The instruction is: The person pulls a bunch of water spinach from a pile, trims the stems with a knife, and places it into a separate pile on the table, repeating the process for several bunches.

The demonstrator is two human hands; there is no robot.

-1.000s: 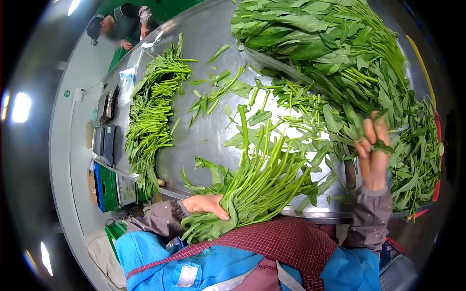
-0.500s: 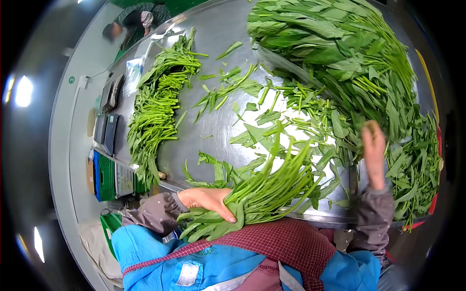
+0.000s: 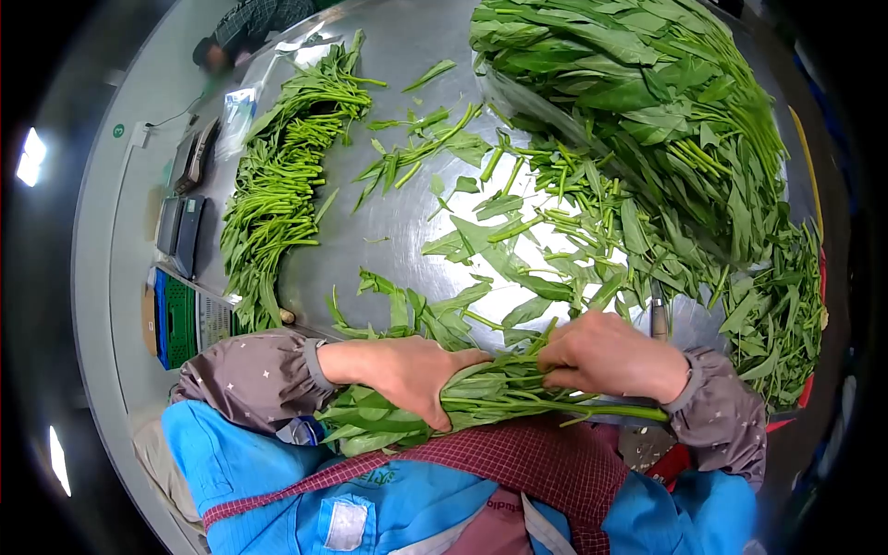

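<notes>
A bunch of water spinach (image 3: 490, 387) lies sideways against the checked apron, leaves to the left and stems to the right. My left hand (image 3: 407, 375) is closed around its leafy part, thumb across the top. At the stem end, my right hand (image 3: 615, 359) has its fingers curled round some stems; the fingertips are partly hidden. One long stem passes below the right hand. Loose leaves and cut stems (image 3: 518, 250) lie scattered on the metal table (image 3: 370, 222) just beyond both hands.
A big heap of water spinach (image 3: 638, 102) fills the far right, with more leaves (image 3: 777, 324) at the right edge. Trimmed bunches (image 3: 287, 180) line the left side. Dark devices (image 3: 180, 231) and a green crate (image 3: 180, 319) stand farther left. Another person (image 3: 264, 23) is at the far left.
My right hand has come from the heap on the right to the stem end of the bunch and closed there. The bunch now lies flatter, its stems pointing right.
</notes>
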